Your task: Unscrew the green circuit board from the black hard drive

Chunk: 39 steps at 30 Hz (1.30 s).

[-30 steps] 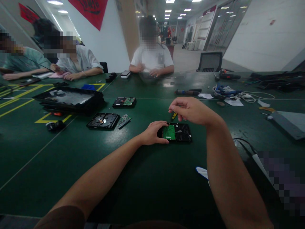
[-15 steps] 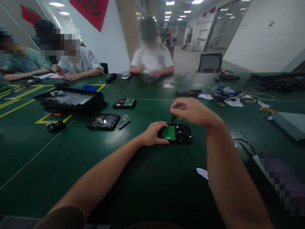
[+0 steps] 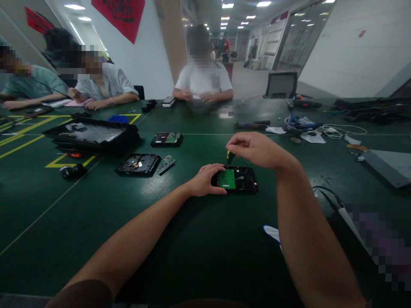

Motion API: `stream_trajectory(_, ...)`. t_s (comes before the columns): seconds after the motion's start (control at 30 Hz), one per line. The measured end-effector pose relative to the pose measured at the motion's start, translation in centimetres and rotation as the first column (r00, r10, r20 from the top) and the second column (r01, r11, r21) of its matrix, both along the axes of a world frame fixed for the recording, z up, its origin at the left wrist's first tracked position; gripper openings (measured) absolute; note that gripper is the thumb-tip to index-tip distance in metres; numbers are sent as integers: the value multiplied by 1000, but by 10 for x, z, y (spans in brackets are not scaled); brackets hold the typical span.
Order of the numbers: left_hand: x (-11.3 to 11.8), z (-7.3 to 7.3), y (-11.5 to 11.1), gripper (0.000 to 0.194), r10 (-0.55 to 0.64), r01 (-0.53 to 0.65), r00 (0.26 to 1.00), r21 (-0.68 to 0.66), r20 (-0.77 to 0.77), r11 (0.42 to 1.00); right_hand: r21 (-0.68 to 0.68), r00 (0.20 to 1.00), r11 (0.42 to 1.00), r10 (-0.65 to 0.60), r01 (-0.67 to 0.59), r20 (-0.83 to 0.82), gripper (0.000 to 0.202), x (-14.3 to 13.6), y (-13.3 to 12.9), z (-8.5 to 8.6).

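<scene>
The hard drive (image 3: 246,181) lies flat just right of my left hand (image 3: 205,180), which holds its left end between thumb and fingers. Its long axis goes from left to right. My right hand (image 3: 252,149), raised near the far edge, pinches a screwdriver (image 3: 229,157). Below both hands is the green bench (image 3: 199,248); beyond them, one person (image 3: 205,83) and a chair (image 3: 281,84).

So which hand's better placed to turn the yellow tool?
Right hand, probably: it holds the tool near the far edge of the hard drive; the left hand clasps its left end.
</scene>
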<state>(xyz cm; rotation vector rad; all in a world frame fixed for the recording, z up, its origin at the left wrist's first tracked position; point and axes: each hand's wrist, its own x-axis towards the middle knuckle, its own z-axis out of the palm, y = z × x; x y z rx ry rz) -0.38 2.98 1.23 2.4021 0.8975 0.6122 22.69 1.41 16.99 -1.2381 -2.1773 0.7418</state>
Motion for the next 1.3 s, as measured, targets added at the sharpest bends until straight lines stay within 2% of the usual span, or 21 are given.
stream_trajectory(0.1, 0, -1, 1, 85, -5, 5, 1000, 5, -3, 1000, 7, 998, 998, -56, 56, 29, 22, -1, 1, -1)
stream_trajectory(0.4, 1, -1, 1, 85, -2, 2, 1000, 0, -17, 1000, -135, 994, 989, 44, -57, -101, 23, -2, 5, -7)
stream_trajectory(0.53, 0, -2, 2, 86, -5, 5, 1000, 3, -13, 1000, -57, 997, 997, 47, -50, -58, 22, -1, 4, -6)
stream_trajectory(0.67, 0, -3, 3, 86, -11, 11, 1000, 4, -7, 1000, 13, 999, 999, -36, 36, 0, 20, 0, 3, -4)
stream_trajectory(0.73, 0, -3, 3, 85, -9, 9, 1000, 3, -6, 1000, -10, 999, 999, -46, 46, 7, 20, 0, 2, -4)
stream_trajectory(1.03, 0, -2, 2, 86, 7, -7, 1000, -6, -11, 1000, -145, 993, 987, 49, -64, -110, 26, 0, 7, -10)
stream_trajectory(1.13, 0, -3, 2, 86, 7, -7, 1000, -1, -8, 1000, -85, 997, 995, 55, -60, -58, 25, 0, 6, -9)
stream_trajectory(1.3, 0, -4, 2, 85, -10, 10, 1000, 10, 13, 1000, 24, 997, 997, -78, 77, 24, 17, 0, 3, -5)
